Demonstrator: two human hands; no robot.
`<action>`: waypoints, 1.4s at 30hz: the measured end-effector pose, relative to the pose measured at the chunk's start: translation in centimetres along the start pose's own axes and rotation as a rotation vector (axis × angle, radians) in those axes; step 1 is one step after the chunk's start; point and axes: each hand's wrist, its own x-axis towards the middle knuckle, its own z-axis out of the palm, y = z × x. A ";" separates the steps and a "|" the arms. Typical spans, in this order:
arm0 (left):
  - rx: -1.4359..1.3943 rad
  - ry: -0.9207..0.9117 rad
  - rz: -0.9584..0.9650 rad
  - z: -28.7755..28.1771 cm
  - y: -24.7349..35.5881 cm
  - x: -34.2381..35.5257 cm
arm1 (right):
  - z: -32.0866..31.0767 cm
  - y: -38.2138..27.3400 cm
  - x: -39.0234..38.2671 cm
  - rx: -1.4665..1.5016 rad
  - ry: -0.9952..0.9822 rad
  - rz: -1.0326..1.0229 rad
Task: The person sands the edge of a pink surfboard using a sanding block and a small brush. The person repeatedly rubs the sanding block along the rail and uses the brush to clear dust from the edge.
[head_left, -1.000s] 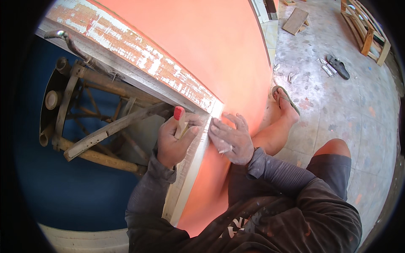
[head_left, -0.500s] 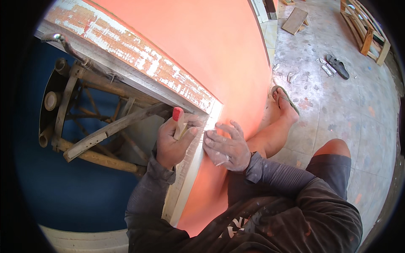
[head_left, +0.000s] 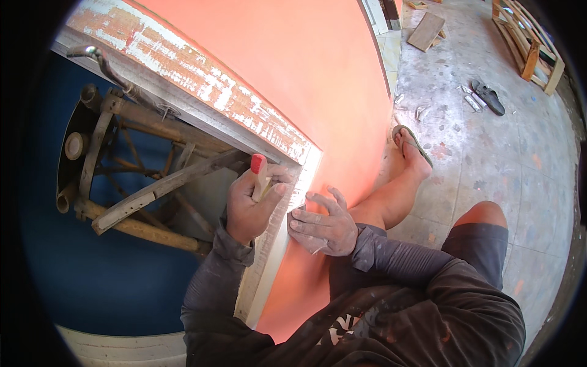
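Observation:
My left hand [head_left: 247, 205] is closed round a pale wooden handle with a red end [head_left: 258, 165]. The rest of that tool is hidden, so its kind does not show. The hand rests beside the white corner of the window frame [head_left: 307, 174]. My right hand [head_left: 327, 226], dusty white, presses a thin dark grey piece [head_left: 298, 211] that looks like sandpaper against the frame's edge. Its fingers lie over most of the piece. Along the upper sill [head_left: 208, 79], white paint is patchy over a reddish-brown surface.
A curved metal handle [head_left: 104, 64] juts from the frame at upper left. Beyond the opening, wooden and bamboo framework [head_left: 147, 165] stands by a blue surface. The wall [head_left: 293, 67] is coral. On the floor lie a dark sandal [head_left: 488, 98], a board [head_left: 427, 30] and a wooden rack [head_left: 529, 49].
My right hand has slid down along the frame's edge, slightly left and toward me, and the grey piece under its fingers now shows. My left hand has stayed in place.

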 end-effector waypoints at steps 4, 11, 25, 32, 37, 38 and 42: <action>0.060 -0.017 0.031 -0.1 -0.1 0.0 | -1.6 3.5 1.6 -0.191 -0.018 0.209; 0.030 -0.011 -0.012 -0.2 0.3 0.1 | -0.7 -0.6 0.6 0.053 -0.051 0.091; 0.003 0.005 -0.006 -0.4 0.0 0.0 | -0.6 -1.3 0.8 0.133 -0.096 0.088; 0.056 -0.020 0.031 -0.1 0.2 0.4 | -2.1 4.4 2.3 -0.210 0.018 0.305; 0.007 -0.014 0.011 -0.3 -0.1 0.2 | -0.7 -0.2 0.9 0.104 -0.038 0.106; 0.003 -0.012 0.010 -0.3 0.0 0.1 | -0.3 -1.0 0.3 0.136 -0.052 0.071; 0.041 -0.017 0.024 0.0 0.0 0.3 | -0.4 1.4 0.4 0.023 -0.013 0.042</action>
